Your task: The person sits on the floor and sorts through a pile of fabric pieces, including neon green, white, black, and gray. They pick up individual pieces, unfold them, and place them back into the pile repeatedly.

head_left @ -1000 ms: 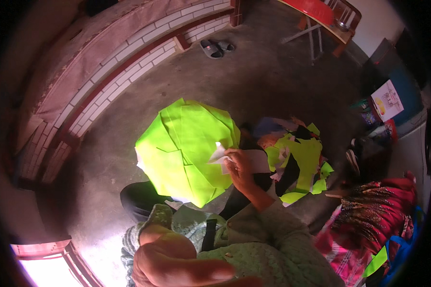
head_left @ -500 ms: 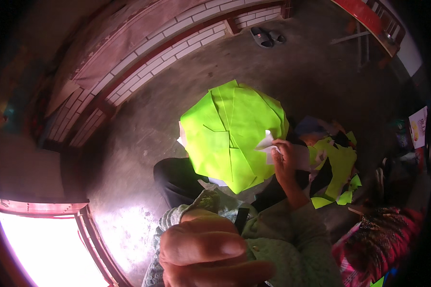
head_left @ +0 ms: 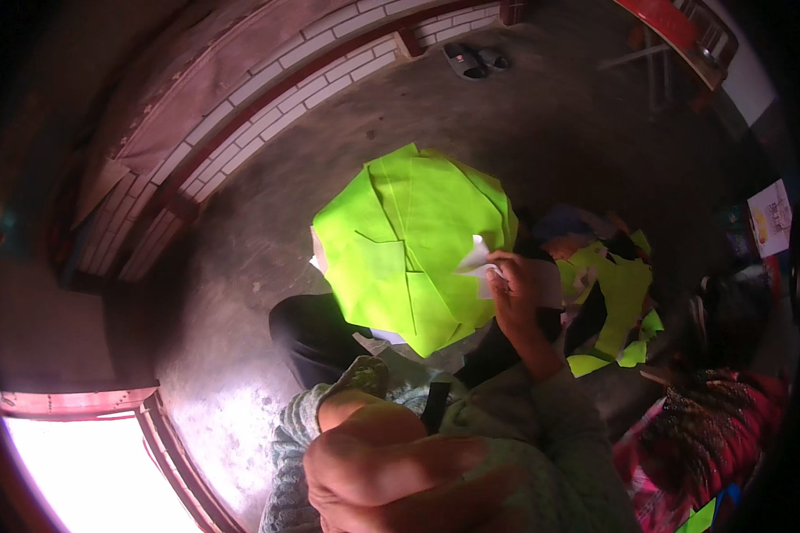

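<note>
My right hand [head_left: 513,289] pinches a crumpled white sheet [head_left: 477,258], which looks like thin paper or cloth, over the right edge of a rounded, many-cornered stack of bright yellow-green sheets [head_left: 418,240]. The stack sits in front of my knees; its overlapping pieces have slits and folds, and pale material peeks out at its left and lower edges. Another pale sheet [head_left: 545,282] lies beside my right wrist. Close to the camera, my left hand [head_left: 382,475] is raised with curled fingers, slightly blurred; whatever is in them is hidden.
Yellow-green scraps [head_left: 622,293] lie to the right on a dark heap. A red patterned cloth [head_left: 684,444] is at the lower right, slippers [head_left: 476,62] on the far floor. A red-topped table [head_left: 676,31] stands far right, a white-brick ledge [head_left: 267,115] far left.
The whole view has shifted slightly, with the stack a little further left in the picture. My left hand has moved slightly lower; my right hand keeps hold of the white sheet.
</note>
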Available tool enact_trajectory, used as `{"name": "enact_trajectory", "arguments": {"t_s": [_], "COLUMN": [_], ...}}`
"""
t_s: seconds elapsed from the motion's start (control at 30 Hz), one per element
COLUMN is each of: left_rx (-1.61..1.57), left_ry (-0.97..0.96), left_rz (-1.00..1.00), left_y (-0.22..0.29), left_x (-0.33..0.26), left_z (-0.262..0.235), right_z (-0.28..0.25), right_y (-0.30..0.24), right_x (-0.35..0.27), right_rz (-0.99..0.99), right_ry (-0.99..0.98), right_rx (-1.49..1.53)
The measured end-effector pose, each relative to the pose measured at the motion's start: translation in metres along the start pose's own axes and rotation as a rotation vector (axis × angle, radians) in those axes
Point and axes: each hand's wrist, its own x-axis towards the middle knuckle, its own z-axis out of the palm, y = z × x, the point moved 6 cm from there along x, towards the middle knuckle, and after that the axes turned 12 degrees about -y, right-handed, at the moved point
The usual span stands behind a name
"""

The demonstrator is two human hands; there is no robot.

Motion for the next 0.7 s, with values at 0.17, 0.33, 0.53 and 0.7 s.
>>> {"name": "enact_trajectory", "arguments": {"t_s": [0.17, 0.33, 0.53, 0.7], "left_rx": [-0.69, -0.579, -0.627, -0.437], "left_ry": [-0.026, 0.029, -0.427, -0.237], "left_rz": [0.084, -0.409, -0.607, -0.305], "left_y": [-0.011, 0.003, -0.011, -0.052], "left_x": [0.014, 0.008, -0.028, -0.074], "left_z": [0.005, 0.014, -0.025, 0.022], "right_z": [0.008, 0.003, 0.007, 0.002], "right_y": [0.002, -0.004, -0.002, 0.006], "right_x": [-0.001, 0.001, -0.002, -0.004], "right_rz": [-0.028, -0.02, -0.007, 0.093], "right_ry": [-0.023, -0.033, -0.034, -0.001], "right_rx": [0.019, 0.088, 0.149, 0.335]}}
